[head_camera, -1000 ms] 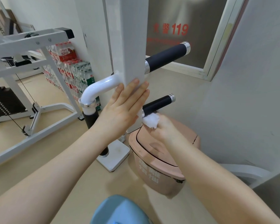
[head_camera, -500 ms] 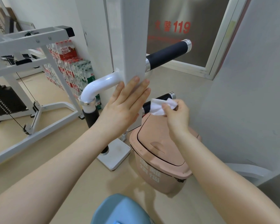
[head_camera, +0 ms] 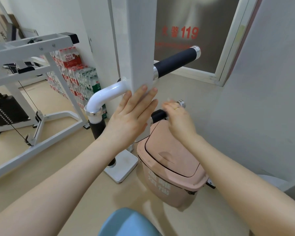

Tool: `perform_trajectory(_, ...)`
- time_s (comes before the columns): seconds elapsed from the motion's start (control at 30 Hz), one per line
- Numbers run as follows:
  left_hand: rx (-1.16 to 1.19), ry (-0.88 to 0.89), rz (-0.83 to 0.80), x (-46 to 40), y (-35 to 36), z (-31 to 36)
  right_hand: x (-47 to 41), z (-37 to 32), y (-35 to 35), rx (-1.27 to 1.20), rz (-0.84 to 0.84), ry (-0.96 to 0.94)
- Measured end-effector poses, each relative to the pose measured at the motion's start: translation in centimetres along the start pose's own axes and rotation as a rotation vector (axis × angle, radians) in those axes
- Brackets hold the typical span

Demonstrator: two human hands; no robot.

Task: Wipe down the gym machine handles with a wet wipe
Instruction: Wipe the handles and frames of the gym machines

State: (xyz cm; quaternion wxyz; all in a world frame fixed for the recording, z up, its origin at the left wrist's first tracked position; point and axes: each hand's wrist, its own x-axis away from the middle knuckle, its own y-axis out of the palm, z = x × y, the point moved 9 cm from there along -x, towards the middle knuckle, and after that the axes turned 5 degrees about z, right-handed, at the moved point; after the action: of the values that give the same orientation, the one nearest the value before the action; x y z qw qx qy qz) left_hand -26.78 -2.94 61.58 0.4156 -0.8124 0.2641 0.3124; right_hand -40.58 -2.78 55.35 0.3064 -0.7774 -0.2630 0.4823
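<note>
My left hand (head_camera: pixel 131 116) lies flat, fingers straight, against the white upright post (head_camera: pixel 136 48) of the gym machine. My right hand (head_camera: pixel 179 120) curls over the lower black handle (head_camera: pixel 158 114), covering most of it. Only the inner black end and the chrome end cap (head_camera: pixel 181 103) show. The wet wipe (head_camera: pixel 168 99) is almost hidden under my right fingers; a small blurred white edge peeks out above them. The upper black handle (head_camera: pixel 174 63) sticks out to the right above, untouched. A third black grip (head_camera: pixel 96 130) hangs down from the white curved tube on the left.
A pink lidded bin (head_camera: pixel 169 167) stands on the floor right under the lower handle. Packs of water bottles (head_camera: pixel 75 74) are stacked against the wall behind. A white weight-machine frame (head_camera: pixel 32 48) fills the left. A grey wall (head_camera: pixel 262 99) is close on the right.
My right hand rose from below the lower handle with the wipe and has wrapped over the handle's top, hiding the wipe. My left hand stayed on the post.
</note>
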Motion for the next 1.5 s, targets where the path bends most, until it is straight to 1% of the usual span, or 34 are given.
perform_trajectory(0.07, 0.001, 0.001, 0.000, -0.1, 0.1, 0.1, 1.3, -3.1, 0.8, -0.035, -0.087, -0.248)
perform_trajectory(0.1, 0.003, 0.000, -0.001, -0.1, 0.1, 0.1, 1.4, -3.1, 1.0, -0.039, -0.107, -0.324)
perform_trajectory(0.13, 0.008, 0.002, -0.002, -0.1, 0.2, 0.2, 1.0, -2.0, 0.9, -0.023, -0.105, -0.322)
perform_trajectory(0.17, 0.012, 0.006, -0.005, 0.0, 0.2, 0.2, 0.3, -0.1, 0.6, -0.022, -0.074, -0.245)
perform_trajectory(0.27, 0.017, 0.007, -0.021, 0.1, 0.1, 0.2, 0.4, 5.3, -1.2, -0.122, 0.074, 0.255)
perform_trajectory(0.3, 0.020, 0.007, -0.026, 0.1, 0.0, 0.2, 0.9, 5.8, -1.3, -0.184, 0.107, 0.383)
perform_trajectory(0.33, 0.023, 0.007, -0.029, 0.1, 0.0, 0.2, 1.5, 5.7, -1.5, -0.246, 0.139, 0.472)
perform_trajectory(0.37, 0.022, 0.007, -0.028, 0.1, 0.0, 0.2, 1.9, 5.8, -1.1, -0.342, 0.175, 0.567)
perform_trajectory(0.4, 0.019, 0.004, -0.025, 0.1, 0.0, 0.2, 2.4, 6.3, -0.7, -0.475, 0.207, 0.707)
perform_trajectory(0.47, 0.014, -0.002, -0.015, 0.1, -0.1, 0.1, 3.5, 6.6, 0.6, -0.868, 0.255, 1.019)
perform_trajectory(0.5, 0.012, -0.003, -0.011, 0.0, -0.1, 0.2, 3.8, 5.8, 1.6, -1.073, 0.229, 1.127)
perform_trajectory(0.53, 0.011, -0.004, -0.007, 0.0, -0.1, 0.2, 4.2, 4.3, 2.5, -1.221, 0.161, 1.185)
perform_trajectory(0.57, 0.010, -0.006, -0.004, 0.0, -0.2, 0.2, 4.7, 2.7, 3.1, -1.296, 0.093, 1.215)
perform_trajectory(0.6, 0.011, -0.008, -0.003, -0.1, -0.1, 0.2, 5.4, 1.3, 3.5, -1.317, 0.037, 1.227)
perform_trajectory(0.67, 0.008, -0.010, 0.002, -0.2, -0.2, 0.1, 6.7, -1.0, 4.1, -1.371, -0.069, 1.207)
perform_trajectory(0.73, -0.011, -0.002, 0.024, -0.1, -0.5, 0.1, 7.4, -1.3, 4.4, -1.451, -0.123, 1.195)
perform_trajectory(0.8, -0.041, 0.000, 0.067, -0.2, -1.5, 0.2, 7.5, -0.2, 3.2, -1.497, -0.065, 1.196)
perform_trajectory(0.83, -0.048, -0.006, 0.097, -0.5, -2.2, 0.2, 7.2, 0.6, 2.2, -1.464, -0.021, 1.176)
perform_trajectory(0.9, -0.055, -0.019, 0.172, -1.4, -3.9, 0.0, 6.0, 2.1, -0.8, -1.345, 0.138, 1.094)
perform_trajectory(0.97, -0.095, -0.023, 0.248, -2.8, -5.8, -0.6, 4.4, 2.4, -4.6, -1.160, 0.304, 0.944)
perform_trajectory(1.03, -0.134, -0.036, 0.295, -4.3, -7.1, -1.5, 2.8, 1.7, -8.3, -0.939, 0.425, 0.774)
perform_trajectory(1.07, -0.140, -0.047, 0.310, -5.1, -7.7, -2.0, 1.9, 0.9, -10.1, -0.860, 0.477, 0.684)
perform_trajectory(1.13, -0.131, -0.069, 0.315, -6.5, -8.7, -2.8, 0.6, -1.0, -12.5, -0.760, 0.524, 0.527)
perform_trajectory(1.2, -0.094, -0.080, 0.277, -7.3, -8.9, -3.4, -0.6, -3.6, -13.5, -0.645, 0.495, 0.346)
perform_trajectory(1.27, -0.061, -0.063, 0.223, -7.5, -8.6, -3.6, -1.3, -6.6, -12.8, -0.496, 0.402, 0.098)
perform_trajectory(1.33, -0.055, -0.044, 0.177, -7.4, -8.1, -3.6, -1.2, -8.4, -10.8, -0.267, 0.306, -0.146)
perform_trajectory(1.37, -0.048, -0.038, 0.156, -7.3, -7.9, -3.6, -1.4, -8.1, -10.6, -0.168, 0.288, -0.205)
perform_trajectory(1.4, -0.042, -0.030, 0.136, -7.3, -7.7, -3.5, -2.1, -7.1, -10.9, -0.099, 0.305, -0.200)
perform_trajectory(1.5, -0.046, -0.022, 0.099, -7.3, -7.3, -3.6, -3.8, -4.5, -12.3, -0.017, 0.382, -0.015)
